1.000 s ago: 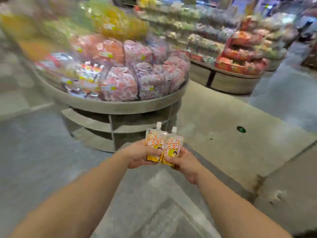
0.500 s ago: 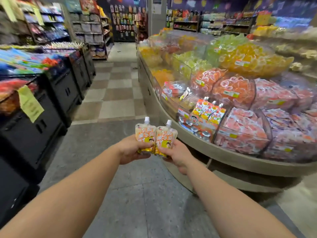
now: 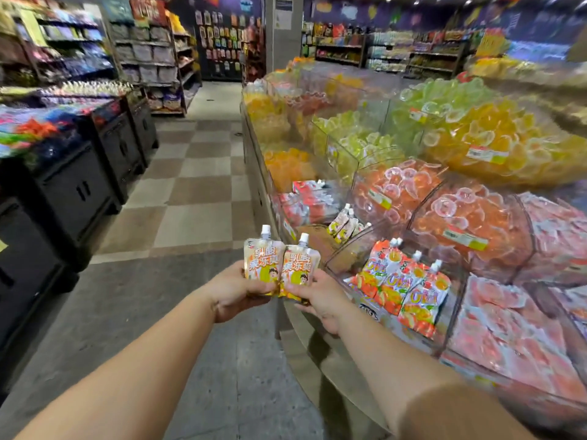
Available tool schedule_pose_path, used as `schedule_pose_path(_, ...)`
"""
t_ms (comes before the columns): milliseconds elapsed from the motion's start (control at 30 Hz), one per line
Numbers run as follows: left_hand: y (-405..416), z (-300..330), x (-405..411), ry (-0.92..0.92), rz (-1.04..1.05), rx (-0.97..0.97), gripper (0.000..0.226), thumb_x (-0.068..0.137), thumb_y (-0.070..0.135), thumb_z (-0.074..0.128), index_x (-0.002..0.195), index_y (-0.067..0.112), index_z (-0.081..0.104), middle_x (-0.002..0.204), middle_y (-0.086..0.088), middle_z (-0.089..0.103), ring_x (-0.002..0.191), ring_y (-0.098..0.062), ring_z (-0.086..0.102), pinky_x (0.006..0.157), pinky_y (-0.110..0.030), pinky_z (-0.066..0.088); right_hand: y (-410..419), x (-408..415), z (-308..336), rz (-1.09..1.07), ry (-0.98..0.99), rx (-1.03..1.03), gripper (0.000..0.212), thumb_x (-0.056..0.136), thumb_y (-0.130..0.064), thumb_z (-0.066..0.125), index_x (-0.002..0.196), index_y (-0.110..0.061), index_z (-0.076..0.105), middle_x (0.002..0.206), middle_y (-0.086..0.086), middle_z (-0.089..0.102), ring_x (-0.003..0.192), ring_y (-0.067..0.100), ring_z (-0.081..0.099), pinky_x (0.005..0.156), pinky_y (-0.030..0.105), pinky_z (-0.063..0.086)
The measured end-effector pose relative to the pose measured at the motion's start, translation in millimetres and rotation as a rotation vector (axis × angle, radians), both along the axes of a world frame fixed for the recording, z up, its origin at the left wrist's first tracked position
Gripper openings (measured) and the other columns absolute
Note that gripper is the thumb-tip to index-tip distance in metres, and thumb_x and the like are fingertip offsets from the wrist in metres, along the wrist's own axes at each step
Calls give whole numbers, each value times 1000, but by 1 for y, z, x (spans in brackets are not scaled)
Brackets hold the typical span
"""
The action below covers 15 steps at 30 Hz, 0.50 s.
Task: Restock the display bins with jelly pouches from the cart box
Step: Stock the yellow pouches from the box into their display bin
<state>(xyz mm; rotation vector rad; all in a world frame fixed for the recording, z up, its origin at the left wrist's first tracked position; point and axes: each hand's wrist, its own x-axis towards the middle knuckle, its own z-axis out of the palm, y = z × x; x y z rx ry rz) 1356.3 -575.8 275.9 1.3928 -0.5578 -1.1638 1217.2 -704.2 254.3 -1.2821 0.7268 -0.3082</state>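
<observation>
One cam only (head-worn, wide-angle), looking fwd and down along a shop aisle floor [image 3: 197, 192]. Both forearms reach out from the bottom edge, close to the lens; display bins [image 3: 413, 217] curve past on the right, shelves [image 3: 146, 58] far back.

Both pouches [image 3: 278, 268] held up near the middle carry large orange Chinese characters, 乳酸 above 果冻爽. The orange pouches [image 3: 409, 287] in the near right bin show big yellow lettering, too blurred to read.
</observation>
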Motion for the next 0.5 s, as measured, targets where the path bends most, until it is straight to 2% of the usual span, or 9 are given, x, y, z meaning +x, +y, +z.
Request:
schedule_pose_path(67,-30,-3,26,8,47,25,58,63,-1,78,117,9,58,95,-8,71,78,-18,66,74,-34,54,-26,20,-1,-37,-1,19,33,85,-11,71,115,-19,59,108,-1,70,89,13,66,72,28,52)
schedule_pose_path(133,-63,-9,53,9,83,56,52,74,1,78,121,7,56,95,-9,70,70,-16,65,65,-32,52,-52,40,-6,-70,-19,41,28,88,-14,68,114,-20,60,110,-1,70,91,13,66,75,30,52)
schedule_pose_path(233,-117,-17,86,-17,17,71,14,88,6,65,101,11,63,78,-3,69,62,-13,57,63,-27,40,-90,67,-14,-136,-21,40,23,90,-13,65,110,-23,59,100,-8,70,85,8,65,76,31,49)
schedule_pose_path(267,-136,-21,97,-31,-20,67,8,90,8,63,93,15,63,74,-1,69,61,-12,57,62,-27,36,-102,76,-20,-168,-21,31,22,91,-13,64,109,-24,59,98,-10,70,85,7,65,78,31,49)
schedule_pose_path(367,-193,-28,134,-64,-126,58,13,91,5,61,85,15,65,74,-1,71,60,-13,61,59,-27,39,-144,104,-32,-306,1,-11,25,89,-16,67,112,-21,58,109,-6,67,97,11,63,81,32,51)
schedule_pose_path(433,-228,-30,163,-98,-218,60,13,88,1,63,89,13,69,81,-6,72,68,-19,62,62,-29,42,-170,123,-40,-433,48,-61,25,88,-11,69,110,-11,57,104,4,65,91,14,62,71,25,52)
schedule_pose_path(500,-260,-32,190,-195,-313,86,13,84,3,69,95,11,70,83,-7,72,71,-21,61,59,-26,42,-191,141,-50,-579,123,-101,17,85,-5,70,96,-5,58,83,5,63,71,15,58,59,19,49)
